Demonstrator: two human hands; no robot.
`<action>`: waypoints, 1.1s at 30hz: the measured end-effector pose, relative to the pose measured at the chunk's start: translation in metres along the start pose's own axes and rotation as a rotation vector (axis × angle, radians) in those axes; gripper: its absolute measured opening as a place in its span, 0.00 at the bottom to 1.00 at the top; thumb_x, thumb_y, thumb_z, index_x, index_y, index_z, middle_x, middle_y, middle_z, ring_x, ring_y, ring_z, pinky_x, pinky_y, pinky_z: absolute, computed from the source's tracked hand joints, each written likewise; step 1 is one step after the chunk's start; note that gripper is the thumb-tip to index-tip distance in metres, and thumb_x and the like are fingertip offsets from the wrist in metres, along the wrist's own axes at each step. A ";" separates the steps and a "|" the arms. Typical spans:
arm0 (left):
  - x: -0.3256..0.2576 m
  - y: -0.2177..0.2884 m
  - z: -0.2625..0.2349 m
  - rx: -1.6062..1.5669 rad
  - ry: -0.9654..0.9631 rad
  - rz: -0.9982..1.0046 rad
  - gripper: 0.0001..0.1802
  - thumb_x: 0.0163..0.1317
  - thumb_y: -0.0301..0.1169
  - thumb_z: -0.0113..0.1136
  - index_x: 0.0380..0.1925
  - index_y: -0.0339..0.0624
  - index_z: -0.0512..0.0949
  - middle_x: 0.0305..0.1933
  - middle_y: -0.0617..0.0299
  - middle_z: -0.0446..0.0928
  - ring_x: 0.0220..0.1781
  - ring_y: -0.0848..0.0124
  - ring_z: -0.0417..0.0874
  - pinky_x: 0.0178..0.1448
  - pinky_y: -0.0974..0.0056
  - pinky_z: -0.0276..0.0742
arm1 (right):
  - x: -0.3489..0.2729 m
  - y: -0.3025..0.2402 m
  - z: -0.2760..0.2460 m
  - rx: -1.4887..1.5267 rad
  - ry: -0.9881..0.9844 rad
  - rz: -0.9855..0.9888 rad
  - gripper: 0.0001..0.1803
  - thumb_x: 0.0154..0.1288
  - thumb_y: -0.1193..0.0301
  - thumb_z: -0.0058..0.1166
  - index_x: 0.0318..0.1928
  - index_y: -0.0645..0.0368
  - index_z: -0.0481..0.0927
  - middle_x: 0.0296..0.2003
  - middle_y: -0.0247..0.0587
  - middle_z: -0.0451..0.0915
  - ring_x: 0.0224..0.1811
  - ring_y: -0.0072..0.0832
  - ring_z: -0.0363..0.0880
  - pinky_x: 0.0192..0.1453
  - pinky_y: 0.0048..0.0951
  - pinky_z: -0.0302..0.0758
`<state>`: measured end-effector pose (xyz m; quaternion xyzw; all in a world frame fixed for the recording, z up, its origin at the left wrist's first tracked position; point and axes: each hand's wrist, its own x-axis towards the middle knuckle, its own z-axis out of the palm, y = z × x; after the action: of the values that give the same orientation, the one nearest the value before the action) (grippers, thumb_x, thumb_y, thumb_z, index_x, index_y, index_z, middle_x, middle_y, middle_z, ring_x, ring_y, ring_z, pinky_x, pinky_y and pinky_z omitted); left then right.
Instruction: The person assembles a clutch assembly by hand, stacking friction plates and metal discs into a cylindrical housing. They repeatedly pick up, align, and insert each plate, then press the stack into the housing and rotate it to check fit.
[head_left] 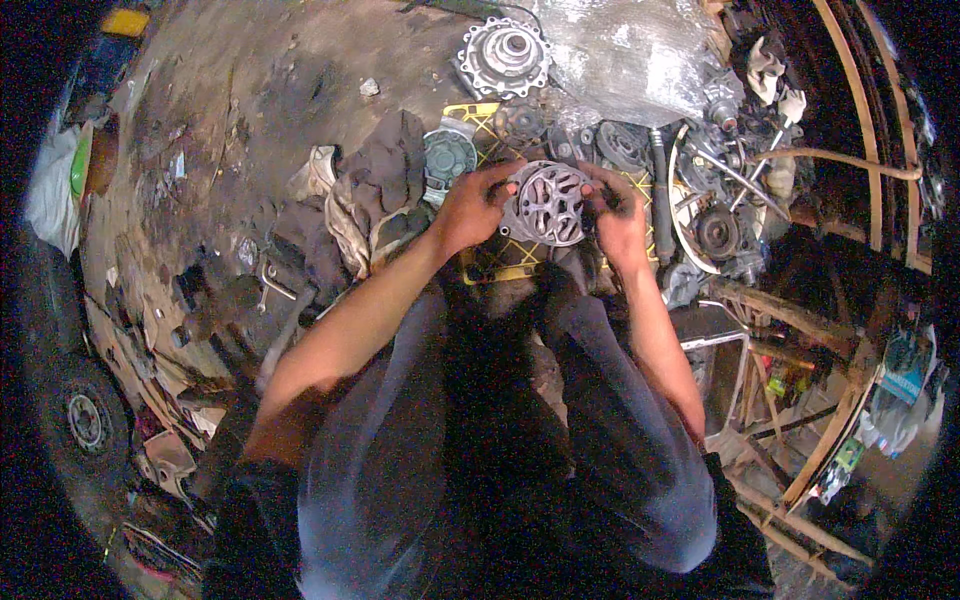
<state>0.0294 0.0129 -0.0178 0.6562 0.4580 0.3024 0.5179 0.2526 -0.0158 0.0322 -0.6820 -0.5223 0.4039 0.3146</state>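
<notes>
A round grey metal plate (548, 204) with several curved cut-outs is held up between both my hands, over a yellow crate (487, 120). My left hand (468, 210) grips its left rim, thumb across the top edge. My right hand (619, 222) grips its right rim. Both forearms reach forward over my knees in grey trousers.
More metal parts lie behind: a round flanged housing (505, 55), a teal disc (449, 155), dark pulleys (718, 232), and a clear plastic sheet (625, 60). Dirty rags (375, 195) and a wrench (272, 287) lie left on the dirt floor. Wooden frames (800, 320) stand right; a wheel (88, 420) is lower left.
</notes>
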 end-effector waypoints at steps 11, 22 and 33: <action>0.001 0.008 -0.003 0.069 -0.034 -0.071 0.19 0.69 0.27 0.52 0.59 0.43 0.75 0.57 0.47 0.77 0.60 0.53 0.78 0.64 0.58 0.71 | 0.011 0.021 0.000 0.200 -0.022 0.093 0.15 0.65 0.72 0.60 0.50 0.64 0.82 0.42 0.40 0.85 0.45 0.23 0.80 0.54 0.25 0.73; 0.004 -0.045 0.020 -0.383 0.098 -0.113 0.19 0.67 0.23 0.54 0.58 0.40 0.76 0.59 0.53 0.78 0.58 0.68 0.79 0.63 0.66 0.72 | 0.017 0.021 -0.002 0.207 0.015 0.065 0.17 0.65 0.76 0.58 0.54 0.62 0.80 0.42 0.37 0.84 0.46 0.22 0.78 0.55 0.24 0.71; 0.003 -0.047 0.022 -0.500 0.066 -0.094 0.18 0.67 0.22 0.53 0.57 0.41 0.77 0.57 0.54 0.79 0.57 0.69 0.79 0.62 0.66 0.71 | -0.018 0.021 0.002 0.443 -0.015 0.338 0.27 0.61 0.84 0.53 0.62 0.59 0.69 0.48 0.43 0.74 0.49 0.34 0.78 0.48 0.35 0.83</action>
<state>0.0365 0.0085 -0.0696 0.4754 0.4155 0.4030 0.6625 0.2587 -0.0389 0.0173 -0.6711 -0.3025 0.5600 0.3803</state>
